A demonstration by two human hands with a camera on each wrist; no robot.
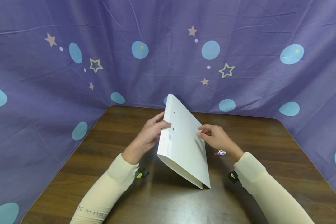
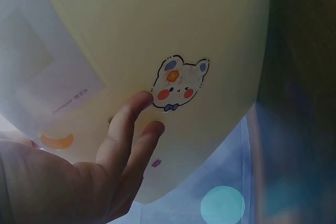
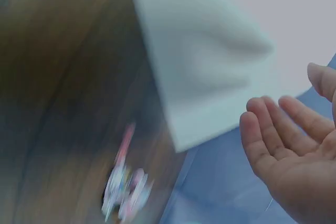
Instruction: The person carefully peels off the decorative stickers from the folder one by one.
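Observation:
A white file folder (image 1: pixel 184 140) stands tilted over the table, its spine up to the left and its lower edges parted. Two small holes and a barcode label (image 1: pixel 168 141) show near the spine. My left hand (image 1: pixel 145 137) grips the spine, thumb on the near face and fingers behind. In the left wrist view, those fingers lie against a face with a bear sticker (image 2: pixel 181 87) and an orange mark (image 2: pixel 56 141). At the folder's right edge is my right hand (image 1: pixel 217 137); the right wrist view shows its fingers (image 3: pixel 257 129) loosely bent, holding nothing.
A small shiny object (image 1: pixel 220 152) with pink on it lies on the wooden table (image 1: pixel 100 174) below the right hand; it is blurred in the right wrist view. A purple curtain (image 1: pixel 168 62) with stars and blue ovals hangs behind the table and at both sides.

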